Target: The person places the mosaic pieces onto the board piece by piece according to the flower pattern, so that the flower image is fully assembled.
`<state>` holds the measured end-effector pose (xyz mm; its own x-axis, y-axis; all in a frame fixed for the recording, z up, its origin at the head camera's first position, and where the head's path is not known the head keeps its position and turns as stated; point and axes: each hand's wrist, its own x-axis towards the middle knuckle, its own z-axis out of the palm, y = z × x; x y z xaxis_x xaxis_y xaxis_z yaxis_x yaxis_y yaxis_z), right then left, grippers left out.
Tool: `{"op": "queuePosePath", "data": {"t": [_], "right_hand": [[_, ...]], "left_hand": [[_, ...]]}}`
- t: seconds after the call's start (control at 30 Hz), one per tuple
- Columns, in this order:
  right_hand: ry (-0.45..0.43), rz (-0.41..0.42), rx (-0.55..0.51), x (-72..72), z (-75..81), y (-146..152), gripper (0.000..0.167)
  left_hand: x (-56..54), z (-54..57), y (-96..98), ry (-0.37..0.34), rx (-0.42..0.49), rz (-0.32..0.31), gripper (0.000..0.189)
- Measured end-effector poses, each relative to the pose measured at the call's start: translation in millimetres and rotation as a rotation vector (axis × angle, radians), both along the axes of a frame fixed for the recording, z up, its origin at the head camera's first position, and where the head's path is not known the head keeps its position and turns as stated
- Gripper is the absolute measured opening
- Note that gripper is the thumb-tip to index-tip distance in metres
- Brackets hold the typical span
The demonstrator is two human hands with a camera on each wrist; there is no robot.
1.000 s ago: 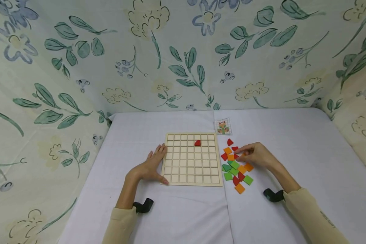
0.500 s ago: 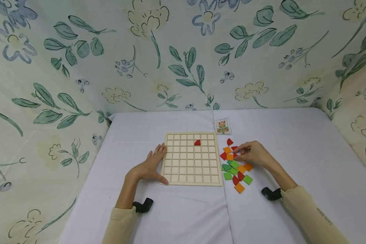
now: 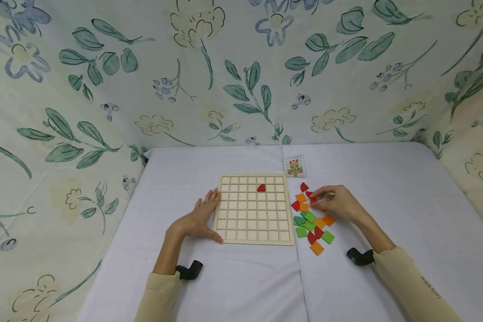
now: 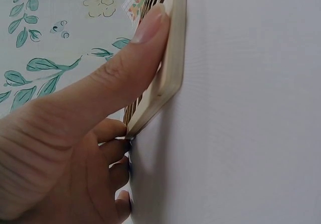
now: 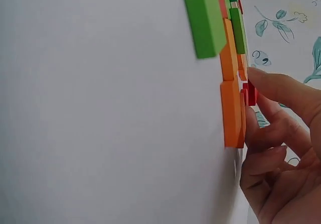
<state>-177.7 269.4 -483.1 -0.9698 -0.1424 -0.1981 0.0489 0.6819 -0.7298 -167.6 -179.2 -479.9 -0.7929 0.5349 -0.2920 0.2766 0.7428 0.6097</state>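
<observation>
A pale wooden grid board (image 3: 251,213) lies on the white cloth, with one red quarter-round piece (image 3: 261,188) in a cell of its upper part. My left hand (image 3: 195,220) rests along the board's left edge, fingers spread; in the left wrist view its thumb (image 4: 123,71) lies over the front rim. Right of the board, my right hand (image 3: 338,203) pinches a small red piece (image 5: 252,93) between thumb and index finger, above the loose pieces. Fingertips partly cover the red piece, so its full outline is hidden. Another red piece (image 3: 309,194) lies right beside those fingertips.
Several loose green, orange and red flat pieces are scattered right of the board, among them a green square (image 3: 328,237) and an orange square (image 3: 316,248). A small pattern card (image 3: 294,166) lies behind the board's right corner. Floral fabric (image 3: 241,80) hangs behind the table.
My right hand's fingertips have shifted slightly away from me, and the red piece now shows between them. My left hand and the board have stayed put.
</observation>
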Motion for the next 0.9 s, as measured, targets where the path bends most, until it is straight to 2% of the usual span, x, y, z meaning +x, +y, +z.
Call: {"op": "queuePosePath", "data": {"t": [0.13,0.4,0.63,0.9], "right_hand": [[-0.010,-0.021,-0.024,-0.3,1.0,1.1,0.033],[0.006,-0.057,0.036,-2.0,-0.9,2.0,0.034],[-0.056,-0.096,-0.010,-3.6,-3.0,5.4,0.039],[-0.068,-0.118,-0.066,-3.7,-4.5,8.2,0.044]], "left_hand": [[0.1,0.3,0.0,-0.002,-0.005,0.002,0.146],[0.6,0.2,-0.6,0.001,-0.007,-0.002,0.146],[-0.1,0.0,-0.5,0.001,0.000,-0.007,0.144],[1.0,1.4,0.8,0.001,0.002,0.000,0.143]]}}
